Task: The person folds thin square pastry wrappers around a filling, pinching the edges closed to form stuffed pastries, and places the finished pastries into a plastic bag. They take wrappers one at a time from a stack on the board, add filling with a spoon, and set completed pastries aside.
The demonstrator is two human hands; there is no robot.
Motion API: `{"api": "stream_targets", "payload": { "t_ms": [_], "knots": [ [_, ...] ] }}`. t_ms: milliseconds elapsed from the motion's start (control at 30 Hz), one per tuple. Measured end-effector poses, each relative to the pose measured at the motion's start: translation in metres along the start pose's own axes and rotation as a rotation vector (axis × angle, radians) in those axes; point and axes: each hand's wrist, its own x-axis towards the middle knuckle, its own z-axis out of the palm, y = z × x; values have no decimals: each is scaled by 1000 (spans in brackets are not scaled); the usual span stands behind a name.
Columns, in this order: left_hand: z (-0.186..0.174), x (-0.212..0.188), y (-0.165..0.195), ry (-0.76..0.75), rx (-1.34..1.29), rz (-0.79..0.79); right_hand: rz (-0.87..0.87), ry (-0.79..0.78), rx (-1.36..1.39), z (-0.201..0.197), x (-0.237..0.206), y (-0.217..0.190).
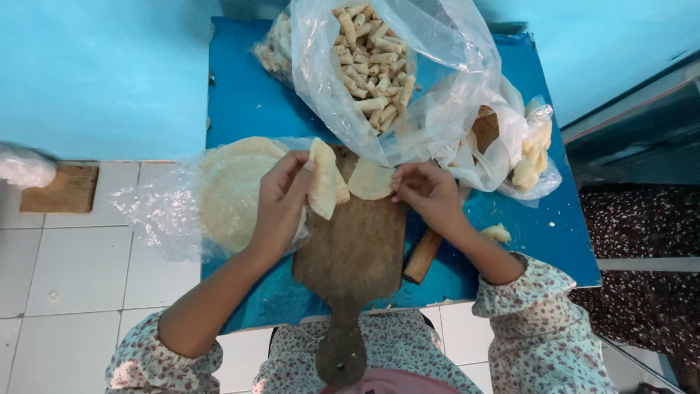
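Centre frame, a person works over a worn wooden paddle board (pixel 354 252) lying on a blue table (pixel 240 102). The left hand (pixel 281 201) has its fingers closed on a thin pale dough wrapper (pixel 324 179), lifted and folded, at the board's upper left. The right hand (pixel 430 191) pinches the edge of a second wrapper piece (pixel 370 180) lying flat on the board's top. Left of centre, a stack of round wrappers (pixel 233 190) sits on clear plastic. Upper centre, an open plastic bag (pixel 328 87) holds many small rolled pieces (pixel 372 62).
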Motion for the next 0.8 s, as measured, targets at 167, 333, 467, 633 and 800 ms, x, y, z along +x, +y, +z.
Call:
{"api": "stream_targets", "payload": {
  "t_ms": [167, 333, 467, 633, 800],
  "knots": [
    [-2, -1, -13, -37, 43, -117, -1, 110, -361, 9, -3, -18],
    [2, -2, -28, -95, 52, -37, -253, 230, -914, 24, -15, -44],
    [16, -9, -38, -163, 113, -104, -263, -93, -217, 32, -28, -49],
    [32, -15, -48, -259, 80, -136, -68, -156, 99, 35, -33, -35],
    [32, -10, -48, -209, 55, -142, -13, -97, 198, 21, -26, -28]
  ]
}}
